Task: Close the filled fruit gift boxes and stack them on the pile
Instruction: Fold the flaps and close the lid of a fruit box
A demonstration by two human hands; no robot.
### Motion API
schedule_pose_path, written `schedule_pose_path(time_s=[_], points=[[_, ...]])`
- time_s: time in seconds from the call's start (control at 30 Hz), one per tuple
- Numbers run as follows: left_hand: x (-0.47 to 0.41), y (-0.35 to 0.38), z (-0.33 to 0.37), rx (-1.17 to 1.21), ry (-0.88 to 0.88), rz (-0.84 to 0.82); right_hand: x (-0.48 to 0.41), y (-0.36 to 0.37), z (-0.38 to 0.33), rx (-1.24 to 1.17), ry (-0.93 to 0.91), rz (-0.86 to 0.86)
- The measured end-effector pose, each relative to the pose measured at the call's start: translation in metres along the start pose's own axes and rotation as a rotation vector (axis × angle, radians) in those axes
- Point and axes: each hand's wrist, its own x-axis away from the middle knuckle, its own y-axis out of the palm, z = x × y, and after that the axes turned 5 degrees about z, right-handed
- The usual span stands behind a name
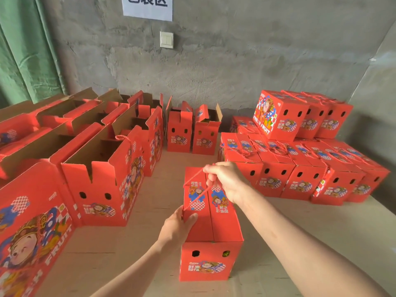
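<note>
A closed red cardboard gift box (214, 224) with a cartoon print is standing on the beige tabletop (132, 249), its two lid flaps meeting along the middle. Something yellow-green is showing through one of the two oval holes in its near wall. The right hand (227, 181) is hovering over the far end of the lid, its fingers pinching the red twisted rope handle (192, 176) and drawing it taut above the lid. The left hand (177, 228) is gripping the box's left top edge, thumb lying on the lid.

To the left, a row of open red boxes (100, 185) is standing with flaps raised; their brown insides are lying in shadow, so I cannot tell what they are holding. Two more part-open boxes (192, 133) are sitting by the grey concrete wall (235, 61). To the right, near the held box, the pile of closed red boxes (300, 168) is rising in two layers, rope handles lying across the lids.
</note>
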Motion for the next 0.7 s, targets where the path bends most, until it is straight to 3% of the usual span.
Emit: schedule_pose_path(time_s=[0.3, 0.5, 0.63, 0.7], points=[[0.006, 0.012, 0.013, -0.037, 0.002, 0.001, -0.008, -0.007, -0.01, 0.037, -0.087, 0.213], [0.02, 0.05, 0.056, 0.247, -0.039, -0.078, -0.027, -0.062, -0.029, 0.257, -0.238, 0.385], [0.01, 0.062, 0.069, -0.091, 0.26, 0.145, -0.048, -0.115, -0.031, 0.266, -0.19, 0.505], [-0.002, 0.067, 0.077, -0.272, 0.316, 0.167, -0.058, -0.139, -0.029, 0.269, -0.165, 0.523]])
